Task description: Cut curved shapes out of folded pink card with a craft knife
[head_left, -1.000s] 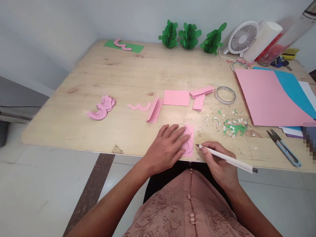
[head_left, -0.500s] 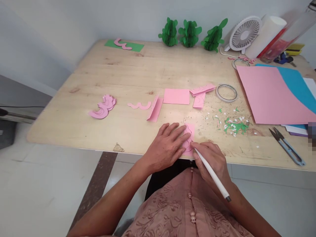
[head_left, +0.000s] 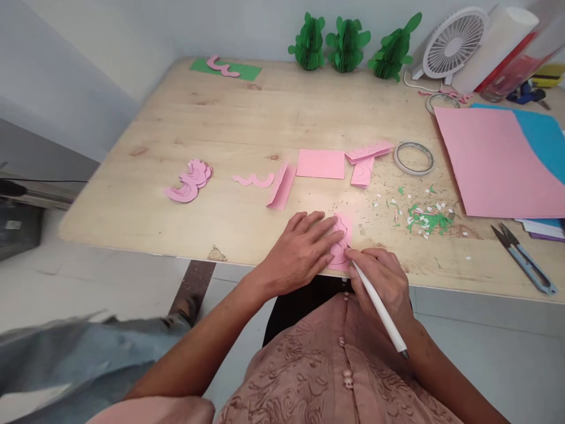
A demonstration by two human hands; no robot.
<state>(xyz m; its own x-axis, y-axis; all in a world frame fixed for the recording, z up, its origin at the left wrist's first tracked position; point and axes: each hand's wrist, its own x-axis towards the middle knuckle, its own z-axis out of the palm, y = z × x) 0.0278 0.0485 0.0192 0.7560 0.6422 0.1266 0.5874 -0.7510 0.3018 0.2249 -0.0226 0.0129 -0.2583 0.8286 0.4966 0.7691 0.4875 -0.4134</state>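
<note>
My left hand (head_left: 298, 253) lies flat with fingers stretched out, pressing a small pink paper (head_left: 339, 261) down at the table's front edge. A dark wavy outline shows on that paper; the fingers hide its left part. A white pen (head_left: 380, 307) is gripped in my right hand (head_left: 385, 281), its tip at the outline's right side. Beyond my hands lie a folded pink paper (head_left: 282, 187), a wavy pink cutout (head_left: 256, 181), a pink rectangle (head_left: 321, 164) and folded pink pieces with drawn curves (head_left: 362, 173). Several wavy pink cutouts (head_left: 190, 181) are piled to the left.
Right: tape roll (head_left: 414, 171), green and white scraps (head_left: 430, 221), thread snippers (head_left: 525, 259) and large pink sheets (head_left: 498, 159). Back: three green paper figures (head_left: 347, 47) and a white fan (head_left: 454, 47). A green strip (head_left: 249, 72) lies back left. Someone's blurred legs (head_left: 88, 353) show lower left.
The pen tip has moved slightly up along the outline's right side. Another person's legs have come into view at the lower left. The whole view has shifted a little.
</note>
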